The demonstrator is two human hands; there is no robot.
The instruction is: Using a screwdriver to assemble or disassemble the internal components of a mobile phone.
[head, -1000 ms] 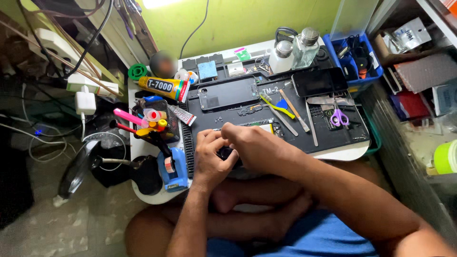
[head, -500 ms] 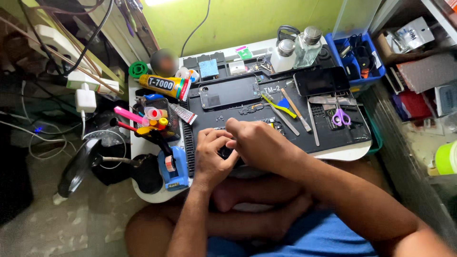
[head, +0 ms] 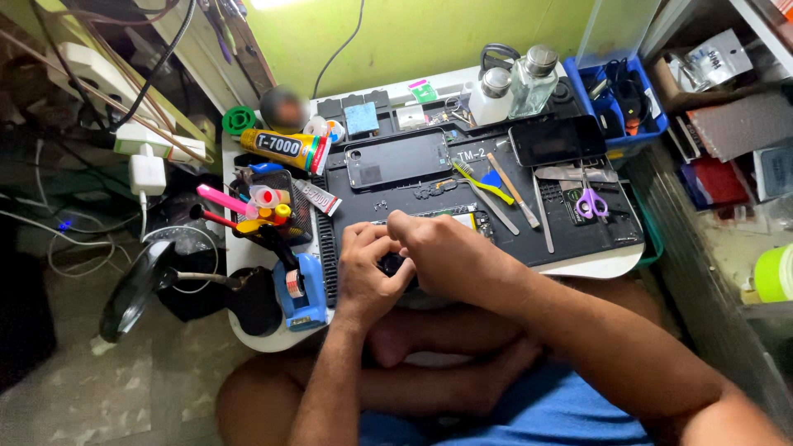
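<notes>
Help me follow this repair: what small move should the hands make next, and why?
Probably keep both hands closed and lift the small dark part slightly into view. The left hand and right hand cover it almost wholly, so the work point between the fingers is hidden above the black mat.

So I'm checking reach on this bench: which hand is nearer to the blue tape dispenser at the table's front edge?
Left. The left hand sits just right of the blue tape dispenser, a small gap between them. The right hand is farther right, beyond the left hand.
</notes>
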